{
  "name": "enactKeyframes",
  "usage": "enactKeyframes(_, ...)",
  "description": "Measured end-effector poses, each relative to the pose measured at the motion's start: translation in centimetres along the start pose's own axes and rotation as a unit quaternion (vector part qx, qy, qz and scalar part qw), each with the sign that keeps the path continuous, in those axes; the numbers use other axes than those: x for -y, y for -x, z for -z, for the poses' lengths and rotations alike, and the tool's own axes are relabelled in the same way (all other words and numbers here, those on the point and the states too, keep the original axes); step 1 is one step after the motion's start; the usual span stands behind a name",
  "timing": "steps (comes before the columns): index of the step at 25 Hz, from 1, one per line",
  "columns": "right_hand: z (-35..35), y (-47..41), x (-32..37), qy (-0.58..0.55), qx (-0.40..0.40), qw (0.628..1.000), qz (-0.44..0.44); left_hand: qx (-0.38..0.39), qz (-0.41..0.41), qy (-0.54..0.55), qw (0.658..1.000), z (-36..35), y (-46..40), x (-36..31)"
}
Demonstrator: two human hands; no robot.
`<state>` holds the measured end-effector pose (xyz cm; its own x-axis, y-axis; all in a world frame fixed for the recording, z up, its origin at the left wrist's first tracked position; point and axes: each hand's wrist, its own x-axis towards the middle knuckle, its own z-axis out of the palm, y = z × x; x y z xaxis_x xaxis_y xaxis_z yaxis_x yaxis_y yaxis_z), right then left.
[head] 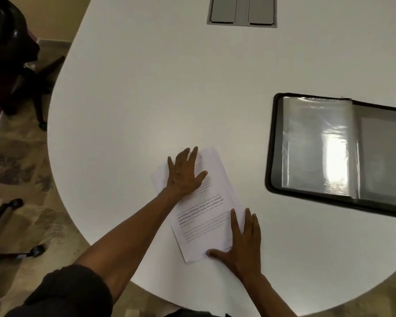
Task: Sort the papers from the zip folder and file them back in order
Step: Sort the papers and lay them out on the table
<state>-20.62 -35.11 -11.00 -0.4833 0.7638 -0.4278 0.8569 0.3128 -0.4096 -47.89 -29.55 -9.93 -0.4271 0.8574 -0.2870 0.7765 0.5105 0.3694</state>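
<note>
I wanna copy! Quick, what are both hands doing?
Left hand: open, pressing flat on the white printed paper stack.
Right hand: open, fingers straight against the stack's near right corner.

papers (204, 216) white, black print | folder (270, 145) black-edged | table (146, 88) white

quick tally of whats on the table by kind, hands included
paper stack: 1
open zip folder with clear sleeves: 1
grey hatch panel set in the table: 1
hands flat on the stack: 2, left hand and right hand
total: 5
</note>
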Motion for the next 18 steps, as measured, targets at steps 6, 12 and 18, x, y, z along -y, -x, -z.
enactKeyframes(6,0.3,0.3,-4.9,0.035,-0.011,0.989,0.144,-0.007,0.041,-0.008,0.999,-0.9,0.4,1.9)
enactKeyframes(12,1.7,-0.6,-4.3,-0.022,-0.035,0.991,0.128,-0.106,0.057,0.077,0.99,-2.1,1.6,-1.5)
enactKeyframes(18,4.9,-7.0,0.1,-0.131,-0.063,0.989,0.0,-0.188,0.427,0.286,0.837,-4.3,10.7,-2.5)
